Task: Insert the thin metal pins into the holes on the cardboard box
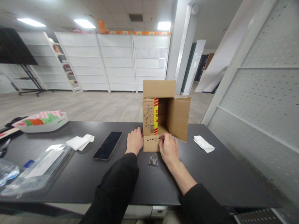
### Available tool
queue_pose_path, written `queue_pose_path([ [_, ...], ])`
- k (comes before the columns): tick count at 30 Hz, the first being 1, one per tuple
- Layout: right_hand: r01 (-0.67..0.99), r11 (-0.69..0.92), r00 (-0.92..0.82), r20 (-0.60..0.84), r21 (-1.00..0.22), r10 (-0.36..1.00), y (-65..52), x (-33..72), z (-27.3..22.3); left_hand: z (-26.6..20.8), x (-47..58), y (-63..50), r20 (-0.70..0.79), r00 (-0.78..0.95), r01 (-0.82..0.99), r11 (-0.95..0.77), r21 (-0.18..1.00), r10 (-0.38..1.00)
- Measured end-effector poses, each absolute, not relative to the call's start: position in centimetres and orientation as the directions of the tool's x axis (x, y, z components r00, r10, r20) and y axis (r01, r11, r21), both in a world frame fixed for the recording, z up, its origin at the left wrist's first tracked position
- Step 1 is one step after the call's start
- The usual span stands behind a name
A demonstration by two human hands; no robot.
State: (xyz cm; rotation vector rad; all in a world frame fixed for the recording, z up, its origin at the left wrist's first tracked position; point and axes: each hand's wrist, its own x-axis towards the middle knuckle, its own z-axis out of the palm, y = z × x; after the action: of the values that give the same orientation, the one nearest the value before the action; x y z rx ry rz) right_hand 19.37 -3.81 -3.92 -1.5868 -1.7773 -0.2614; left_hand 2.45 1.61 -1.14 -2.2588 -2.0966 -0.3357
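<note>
An open cardboard box [182, 119] stands on the black table with its flaps spread. Dark round heads dot its left flap [148, 116], beside a yellow and red tape strip [156, 116]. Rows of small holes run across the lower front flap [151, 146]. At that flap's right side my right hand [169, 148] is closed in a pinch; what lies between the fingertips is too small to make out. My left hand [135, 141] rests against the box's left side, fingers stretched out. Several thin metal nails [153, 159] lie bunched in front of the box.
Left of my left hand lies a phone [108, 145], then a folded tissue [80, 142] and a clear plastic case [44, 169]. A white basket [42, 127] holding cloth sits at the far left. Another tissue [204, 143] lies right, near a perforated panel [263, 93].
</note>
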Motion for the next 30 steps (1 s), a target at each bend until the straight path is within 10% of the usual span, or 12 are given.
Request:
queue_pose_path([
  [30, 0.968, 0.216, -0.06, 0.715, -0.129, 0.697, -3.08, 19.47, -3.66, -1.58, 2.33, 1.82, 0.227, 0.073, 0.988, -0.101, 0.115, 0.971],
])
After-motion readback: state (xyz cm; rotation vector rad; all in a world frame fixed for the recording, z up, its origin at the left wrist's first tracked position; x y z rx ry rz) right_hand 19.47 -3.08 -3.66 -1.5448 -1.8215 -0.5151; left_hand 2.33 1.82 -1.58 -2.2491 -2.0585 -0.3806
